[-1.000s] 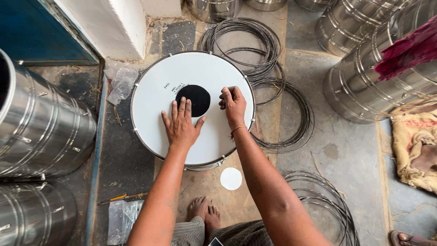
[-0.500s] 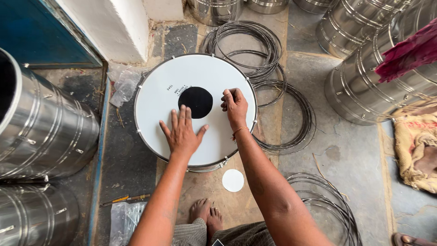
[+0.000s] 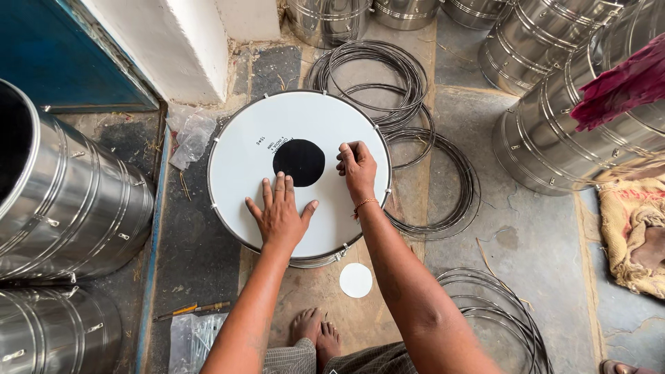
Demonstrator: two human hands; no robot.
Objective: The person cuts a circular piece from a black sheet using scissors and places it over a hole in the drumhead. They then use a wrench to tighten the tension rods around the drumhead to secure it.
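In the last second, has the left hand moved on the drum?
No. The left hand lies flat just below the black dot on the drum, as before.

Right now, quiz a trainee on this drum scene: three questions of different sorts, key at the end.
1. True or false: the left hand lies flat, fingers spread, on the white drumhead.
2. Where does the small white disc lie? A) on the drumhead B) on the floor beside the drum C) inside a steel shell
3. Fill in: the right hand, fingers curled, sits just right of the ____ round patch.

Key: 1 true; 2 B; 3 black.
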